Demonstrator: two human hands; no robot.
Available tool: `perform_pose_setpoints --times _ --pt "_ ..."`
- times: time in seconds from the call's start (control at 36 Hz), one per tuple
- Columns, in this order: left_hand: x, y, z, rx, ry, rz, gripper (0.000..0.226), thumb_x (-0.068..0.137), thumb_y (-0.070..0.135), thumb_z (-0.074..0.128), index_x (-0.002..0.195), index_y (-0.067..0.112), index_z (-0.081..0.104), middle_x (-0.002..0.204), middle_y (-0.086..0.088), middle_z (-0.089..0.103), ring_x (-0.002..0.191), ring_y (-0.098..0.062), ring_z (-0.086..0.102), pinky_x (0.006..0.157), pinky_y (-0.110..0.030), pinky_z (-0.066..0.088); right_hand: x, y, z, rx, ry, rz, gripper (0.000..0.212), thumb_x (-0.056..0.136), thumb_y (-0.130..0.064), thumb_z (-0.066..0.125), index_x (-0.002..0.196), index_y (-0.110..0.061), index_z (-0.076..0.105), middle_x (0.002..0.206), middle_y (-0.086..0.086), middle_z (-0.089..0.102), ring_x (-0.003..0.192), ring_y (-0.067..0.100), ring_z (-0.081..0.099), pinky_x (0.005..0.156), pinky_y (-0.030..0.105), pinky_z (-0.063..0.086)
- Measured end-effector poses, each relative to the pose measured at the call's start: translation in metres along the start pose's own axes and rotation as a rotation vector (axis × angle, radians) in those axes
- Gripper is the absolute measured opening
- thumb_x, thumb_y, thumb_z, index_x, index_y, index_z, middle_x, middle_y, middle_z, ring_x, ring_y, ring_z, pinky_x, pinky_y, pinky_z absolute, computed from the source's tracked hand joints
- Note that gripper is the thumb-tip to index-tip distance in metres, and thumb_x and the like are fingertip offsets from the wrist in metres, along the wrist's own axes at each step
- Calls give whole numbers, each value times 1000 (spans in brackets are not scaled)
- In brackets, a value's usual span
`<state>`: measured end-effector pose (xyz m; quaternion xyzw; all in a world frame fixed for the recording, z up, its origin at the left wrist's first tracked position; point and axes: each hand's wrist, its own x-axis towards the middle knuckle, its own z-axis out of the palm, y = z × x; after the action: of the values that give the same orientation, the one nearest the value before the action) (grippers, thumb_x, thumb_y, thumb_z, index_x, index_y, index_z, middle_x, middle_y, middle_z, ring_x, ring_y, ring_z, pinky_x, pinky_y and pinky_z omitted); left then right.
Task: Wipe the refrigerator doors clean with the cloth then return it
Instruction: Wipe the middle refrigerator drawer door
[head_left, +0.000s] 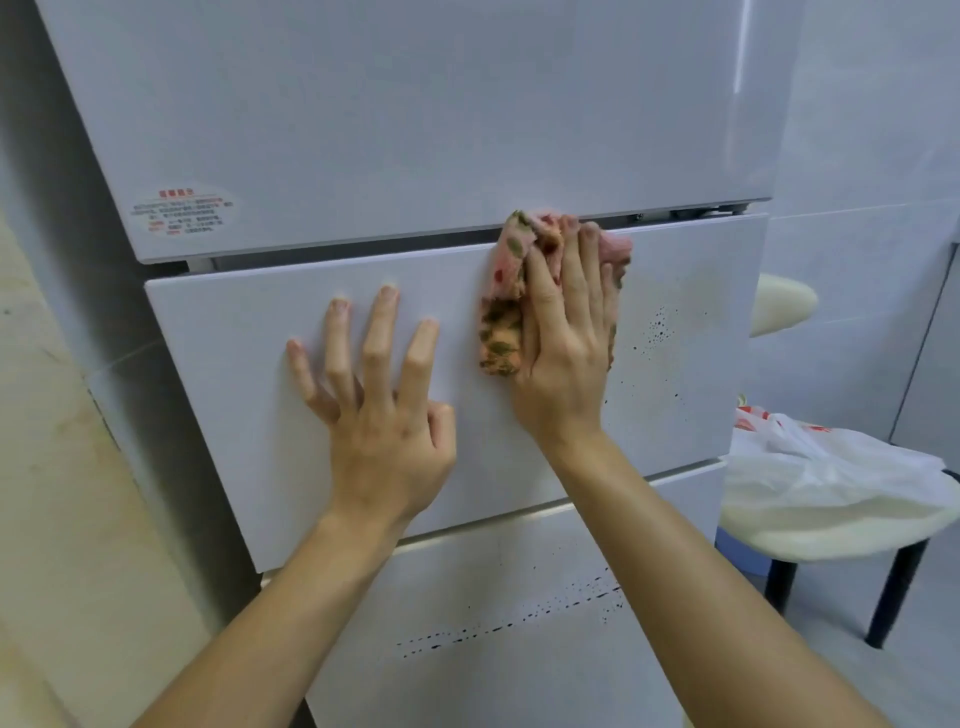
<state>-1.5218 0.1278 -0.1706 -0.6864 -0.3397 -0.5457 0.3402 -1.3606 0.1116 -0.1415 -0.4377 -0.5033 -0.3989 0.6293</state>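
A white refrigerator fills the view, with an upper door (415, 114), a middle drawer door (218, 374) and a lower door (467, 597). My right hand (566, 338) presses a crumpled floral pink-and-brown cloth (501, 322) flat against the middle door near its top edge, fingers straight over the cloth. My left hand (379, 395) rests with spread fingers on the same door, to the left of the cloth. Dark specks (657, 327) dot the middle door to the right of the cloth, and a dotted dark line (519, 621) runs across the lower door.
A red-print sticker (182, 213) sits at the upper door's lower left. To the right stands a round cushioned stool (831, 525) with black legs, a white plastic bag (810, 452) on it. A tiled wall lies at the left, pale wall panels at the right.
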Motion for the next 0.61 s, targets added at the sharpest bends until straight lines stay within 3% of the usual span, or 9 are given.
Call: perform_pose_setpoints --times 0.11,0.25,0.39,0.44,0.53,0.61 --pt "-1 0 3 5 3 4 63 79 9 52 142 14 59 165 -16 39 155 -46 22 120 -76 13 -19 7 3 -36 39 -3 41 105 -6 47 144 -4 59 158 27 43 155 35 31 130 45 18" --pt "-2 7 10 -2 44 -16 67 79 11 60 146 17 58 166 -15 35 154 -49 22 123 -73 12 -85 17 -9 -34 -28 -4 43 106 -13 36 146 -10 51 163 17 36 160 29 21 130 48 17" --pt "-4 7 11 -18 44 -13 67 83 14 62 149 17 55 168 -15 29 156 -50 18 125 -70 9 -127 27 -27 -77 -183 -36 42 108 -17 37 150 -14 43 176 0 9 162 23 12 132 43 9" --pt "-3 7 10 -31 34 -12 67 83 14 62 150 18 54 168 -15 28 156 -49 16 126 -69 7 -119 28 -30 -91 -216 -34 41 111 -20 32 152 -14 40 173 5 16 162 22 10 132 43 8" --pt "-3 8 9 -44 24 -16 68 84 14 61 151 18 53 169 -13 27 157 -46 15 126 -69 6 -91 27 -31 -64 -192 -2 45 109 -15 40 153 -11 41 167 13 26 161 22 10 132 46 9" --pt "-3 12 7 -46 9 4 68 84 11 57 151 20 54 169 -12 28 158 -39 21 124 -71 8 -41 28 -27 -31 -104 44 44 106 -9 44 149 -3 53 163 24 35 156 35 27 130 52 16"
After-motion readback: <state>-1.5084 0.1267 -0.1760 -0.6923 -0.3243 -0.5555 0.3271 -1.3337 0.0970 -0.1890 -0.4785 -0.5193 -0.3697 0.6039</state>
